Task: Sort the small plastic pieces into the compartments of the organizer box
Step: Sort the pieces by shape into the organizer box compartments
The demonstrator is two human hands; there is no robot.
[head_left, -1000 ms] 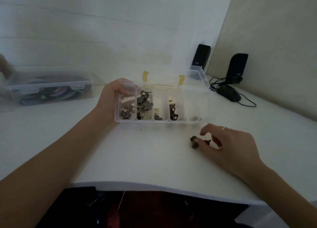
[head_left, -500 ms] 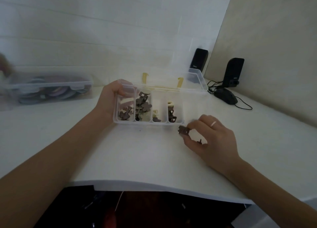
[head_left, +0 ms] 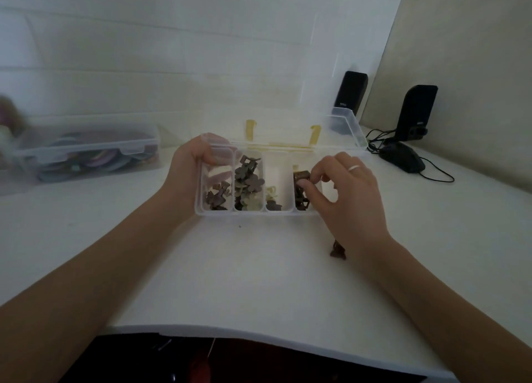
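A clear organizer box with its lid open stands on the white table. Its compartments hold small brown and cream plastic pieces. My left hand grips the box's left end. My right hand hovers over the fourth compartment from the left and pinches a brown piece between thumb and fingers. Another brown piece lies on the table beside my right wrist.
A clear lidded container with coloured items stands at the back left. Two black speakers, a black mouse and cables sit at the back right. The table's front edge is close to me.
My right hand has lifted a brown piece off the table and carried it up and left, over the box's fourth compartment. My left hand has stayed on the box.
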